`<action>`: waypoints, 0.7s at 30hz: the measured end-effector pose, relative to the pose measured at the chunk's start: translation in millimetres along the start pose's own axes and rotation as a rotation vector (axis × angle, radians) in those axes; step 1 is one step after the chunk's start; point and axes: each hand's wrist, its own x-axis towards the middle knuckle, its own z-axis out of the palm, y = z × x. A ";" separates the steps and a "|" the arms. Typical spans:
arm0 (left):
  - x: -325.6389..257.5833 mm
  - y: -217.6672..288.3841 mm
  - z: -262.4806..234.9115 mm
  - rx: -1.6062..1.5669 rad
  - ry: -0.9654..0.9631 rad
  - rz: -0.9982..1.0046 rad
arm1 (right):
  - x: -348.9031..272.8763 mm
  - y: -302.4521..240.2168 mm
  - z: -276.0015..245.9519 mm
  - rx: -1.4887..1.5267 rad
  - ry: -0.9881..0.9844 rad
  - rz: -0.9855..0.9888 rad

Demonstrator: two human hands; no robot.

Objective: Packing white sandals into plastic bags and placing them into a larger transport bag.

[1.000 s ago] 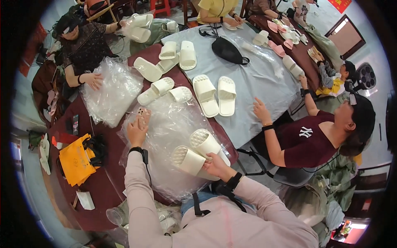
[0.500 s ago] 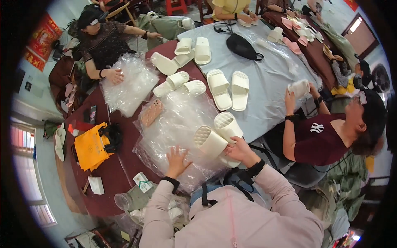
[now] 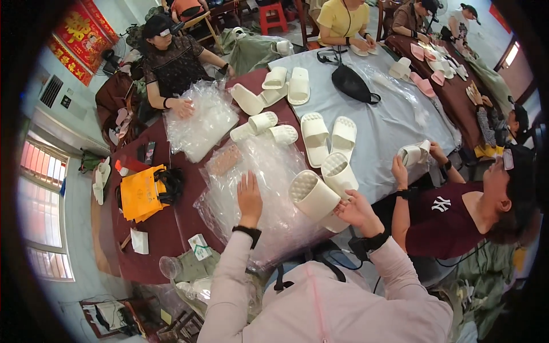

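My left hand (image 3: 249, 197) lies flat with its fingers stretched out on a stack of clear plastic bags (image 3: 274, 228). My right hand (image 3: 359, 212) holds a cream slipper (image 3: 313, 195) by its side, fingers against the strap edge. A second cream slipper (image 3: 339, 172) leans against the first, just beyond it. Both are tilted, with their dimpled insoles showing through the toe openings. A phone in a patterned pink case (image 3: 224, 160) shows dimly through the plastic, beyond my left hand.
More cream slippers (image 3: 314, 140) stand beyond on the grey-blue cloth (image 3: 389, 131), near a black pouch (image 3: 351, 86). Yellow bags (image 3: 140, 194) lie left on the dark red table. A person at right (image 3: 452, 211) holds slippers; one at far left (image 3: 174, 68) touches plastic bags (image 3: 203, 123).
My left hand has moved farther forward over the bags, its fingers now closer together. The held slippers have moved slightly away from me. The phone now looks more veiled by plastic. The whole view has shifted.
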 end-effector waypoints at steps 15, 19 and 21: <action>-107.0 13.7 7.6 -0.151 -0.394 0.236 | 49.6 45.5 17.0 -0.052 0.026 0.055; -111.5 2.7 38.2 -0.115 -0.400 0.224 | 119.2 70.6 22.3 -0.281 -0.213 -0.103; -103.6 6.8 42.1 -0.112 -0.412 0.173 | 151.5 67.0 2.2 -0.465 -0.377 -0.186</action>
